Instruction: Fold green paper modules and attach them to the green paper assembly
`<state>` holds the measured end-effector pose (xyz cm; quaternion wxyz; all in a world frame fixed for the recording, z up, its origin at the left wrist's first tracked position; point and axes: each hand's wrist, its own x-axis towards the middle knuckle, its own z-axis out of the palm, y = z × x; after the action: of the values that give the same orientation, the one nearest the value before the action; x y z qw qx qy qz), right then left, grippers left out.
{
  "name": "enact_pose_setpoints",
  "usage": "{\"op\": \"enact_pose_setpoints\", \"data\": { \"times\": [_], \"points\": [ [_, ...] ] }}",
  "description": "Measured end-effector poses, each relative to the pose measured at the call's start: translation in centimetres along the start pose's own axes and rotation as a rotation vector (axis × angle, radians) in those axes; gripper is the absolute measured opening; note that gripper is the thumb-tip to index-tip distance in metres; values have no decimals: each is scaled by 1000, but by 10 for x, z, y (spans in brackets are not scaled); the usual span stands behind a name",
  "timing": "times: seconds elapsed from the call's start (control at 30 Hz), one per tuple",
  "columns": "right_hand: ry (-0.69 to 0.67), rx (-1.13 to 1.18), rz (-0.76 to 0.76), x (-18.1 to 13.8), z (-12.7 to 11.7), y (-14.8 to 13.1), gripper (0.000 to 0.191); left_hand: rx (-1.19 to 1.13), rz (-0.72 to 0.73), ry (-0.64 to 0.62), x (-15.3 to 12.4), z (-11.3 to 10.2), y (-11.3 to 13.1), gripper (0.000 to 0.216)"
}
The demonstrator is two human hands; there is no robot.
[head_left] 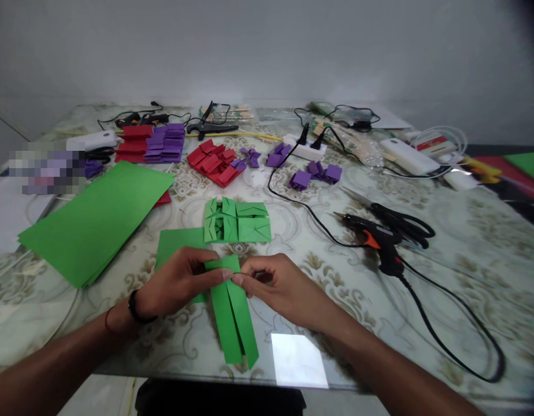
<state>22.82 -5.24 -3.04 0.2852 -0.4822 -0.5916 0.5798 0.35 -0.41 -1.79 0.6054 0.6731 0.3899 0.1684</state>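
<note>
A long green paper strip (233,318), its two sides folded in to a middle slit, is held just above the table's front part. My left hand (186,281) pinches its upper end from the left, thumb on top. From the right, my right hand (278,286) pinches the same end, and the two thumbs nearly meet at the slit. Fingers behind the paper are partly hidden. Just beyond lie folded green paper pieces (237,221), set side by side. A flat green sheet (175,245) lies partly under my left hand.
A stack of green sheets (104,219) lies at left. Folded red pieces (215,162) and purple pieces (299,180) sit farther back. To the right are a glue gun (375,234) with a looping cord, scissors (397,222) and a power strip (308,150).
</note>
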Motion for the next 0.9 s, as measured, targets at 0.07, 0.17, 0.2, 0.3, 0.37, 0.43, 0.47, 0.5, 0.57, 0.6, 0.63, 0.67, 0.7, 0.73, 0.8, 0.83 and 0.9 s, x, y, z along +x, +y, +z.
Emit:
{"op": "enact_pose_setpoints", "data": {
  "times": [0.07, 0.17, 0.2, 0.3, 0.37, 0.43, 0.47, 0.5, 0.57, 0.6, 0.63, 0.67, 0.7, 0.73, 0.8, 0.83, 0.9],
  "points": [
    [0, 19, -2, 0, 1, 0, 48, -3, -4, 58, 0, -1, -1, 43],
    [-12, -5, 15, 0, -1, 0, 47, 12, -19, 56, 2, -3, -2, 42],
    [-23, -21, 18, -1, -1, 0, 46, 31, -20, 46, 3, -4, -2, 43],
    [-43, -54, 13, -1, -4, -1, 40, 101, -25, 59, 3, -5, -3, 50],
    [-23, -32, 16, 0, -5, -1, 35, 132, -41, 123, 3, -5, -4, 51],
    [12, 11, 34, 1, -6, 0, 35, 149, -45, 196, 3, -6, -4, 51],
    [24, 27, 46, 1, -6, 1, 37, 153, -41, 218, 3, -6, -5, 51],
    [30, 36, 56, 1, -6, 1, 39, 154, -36, 220, 3, -7, -5, 52],
    [29, 31, 67, 2, -6, 2, 43, 154, -34, 173, 3, -7, -5, 52],
    [25, 21, 71, 2, -6, 2, 44, 161, -38, 142, 3, -7, -5, 52],
    [23, 12, 72, 2, -6, 2, 45, 176, -44, 117, 3, -7, -5, 53],
    [24, 6, 72, 2, -5, 2, 46, 191, -51, 103, 3, -7, -5, 53],
    [29, 3, 70, 2, -5, 2, 46, 204, -59, 100, 3, -8, -5, 53],
    [39, 5, 63, 3, -5, 2, 46, 211, -65, 106, 3, -8, -5, 53],
    [67, 18, 47, 3, -4, 2, 45, 207, -67, 139, 2, -8, -6, 53],
    [81, 24, 41, 4, -4, 2, 44, 200, -63, 152, 2, -8, -6, 52],
    [98, 21, 41, 4, -3, 3, 44, 177, -48, 146, 2, -8, -6, 43]
  ]
}}
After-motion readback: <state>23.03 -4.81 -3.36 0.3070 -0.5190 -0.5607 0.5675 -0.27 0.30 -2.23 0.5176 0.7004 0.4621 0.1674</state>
